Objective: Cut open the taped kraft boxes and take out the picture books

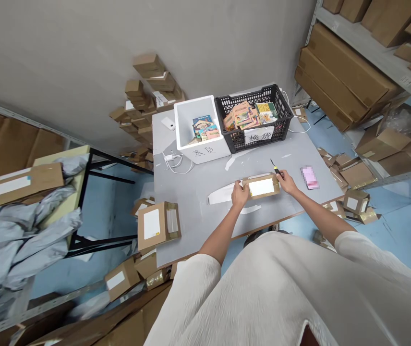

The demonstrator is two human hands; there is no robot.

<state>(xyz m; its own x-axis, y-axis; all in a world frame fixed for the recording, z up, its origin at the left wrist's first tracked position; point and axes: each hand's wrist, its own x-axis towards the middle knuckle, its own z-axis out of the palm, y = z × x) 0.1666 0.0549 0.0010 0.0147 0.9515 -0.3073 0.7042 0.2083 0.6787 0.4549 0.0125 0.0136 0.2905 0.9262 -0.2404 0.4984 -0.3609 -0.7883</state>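
Observation:
A small cardboard box [246,182] with a white label on its face lies on the grey table, between my two hands. My left hand [240,194] is closed on the box's left end. In my right hand [286,183], at the box's right end, is a utility knife [276,167] with a yellow and black handle, its blade pointing away from me. Under and left of the box lies a flat white strip of packaging [222,194]. Part of the left fingers' grip is hidden behind the hand.
Behind the box stand a white foam box [211,153] and a black plastic crate [234,144], both holding books. A pink phone-like object [309,177], blurred, lies at right. A labelled carton [160,226] sits at the table's left corner. Parcels crowd the bench [85,166] at left.

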